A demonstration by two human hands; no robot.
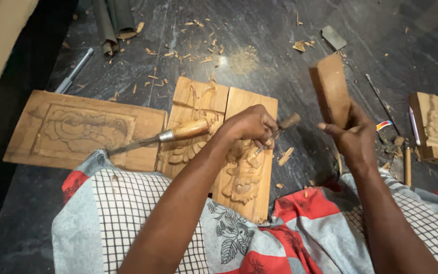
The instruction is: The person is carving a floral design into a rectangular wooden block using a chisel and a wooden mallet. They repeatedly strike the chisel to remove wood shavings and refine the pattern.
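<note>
— cloth [143, 213] nearest of all, checked and red, draped over the lap along the near edge. both forearms reach out over it.

— what's the left hand [249, 127] doing?

— clenched round a small chisel [280, 129]. its wooden butt sticks out to the right of the fist, and the thin blade slants down onto the panel [239, 167], touching the wood.

— the panel sits where?

— mid-scene on the dark floor [280, 30], its near end against the cloth. it looks like two boards side by side, with leafy relief cut into them.

— and the right hand [353, 137]?

— grasping a wood block [330, 89], held upright in the air, right of the chisel and apart from it.

— anything lying on the work?

— a bigger chisel [163, 136], wooden handle and metal collar, rests across the panel's left part with its blade pointing left onto a second carved board [77, 129]. no hand on it.

— further off?

— a small carved figure [437, 127] stands at the right edge, pencils and thin tools just beside it. chips [193, 50] are scattered on the far floor, a metal rod [74, 71] lies far left, and a flat grey stone [333, 37] far right.
</note>
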